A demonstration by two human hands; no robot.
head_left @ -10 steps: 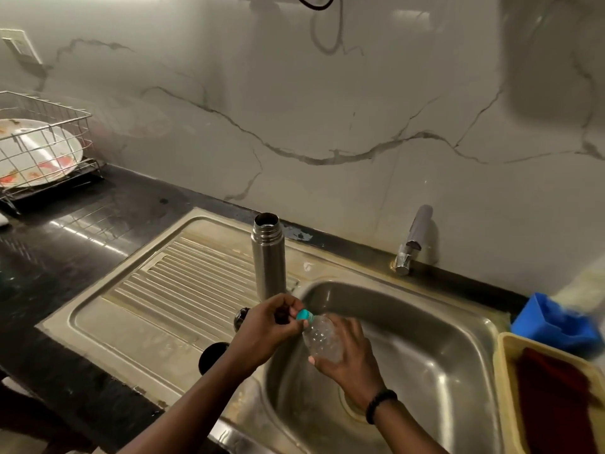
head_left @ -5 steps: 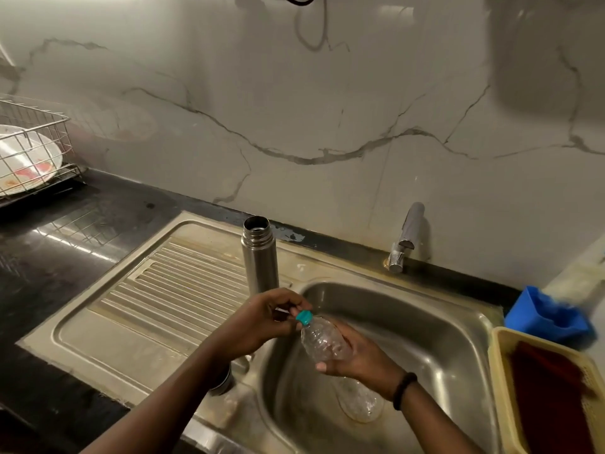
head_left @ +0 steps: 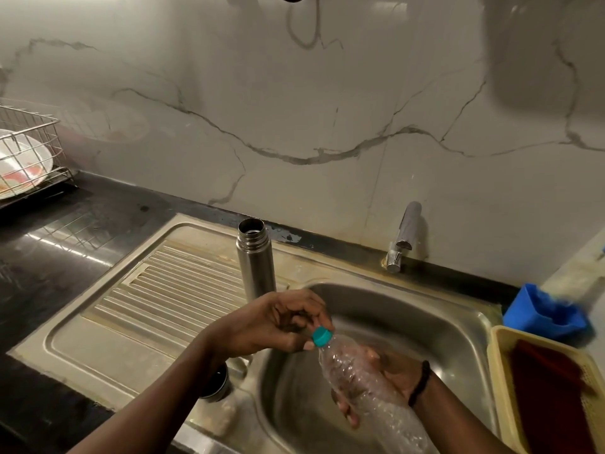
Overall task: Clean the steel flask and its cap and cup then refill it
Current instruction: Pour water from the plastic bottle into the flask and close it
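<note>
Steel flask stands upright and uncapped on the sink's drainboard, at the far edge by the basin, just behind the left hand. Mouth open, nothing touching it.

Left hand: fingers curled, thumb and fingertips pinching the teal cap of a clear plastic bottle. Right hand: under and around the bottle body, fingers wrapped on it, black band on the wrist. Bottle is tilted, cap end up-left, base toward the near right, held over the basin. Can't tell whether the cap is loose or tight.

A dark round steel piece sits on the near drainboard under the left forearm, mostly hidden; can't tell if it's the flask's cap or cup.

Tap at the far rim of the basin, no water visible running. Blue plastic item to the right of the sink, yellow basket near it holding something dark red. Wire rack with a white plate far left on the black worktop. Marble-pattern wall behind.
</note>
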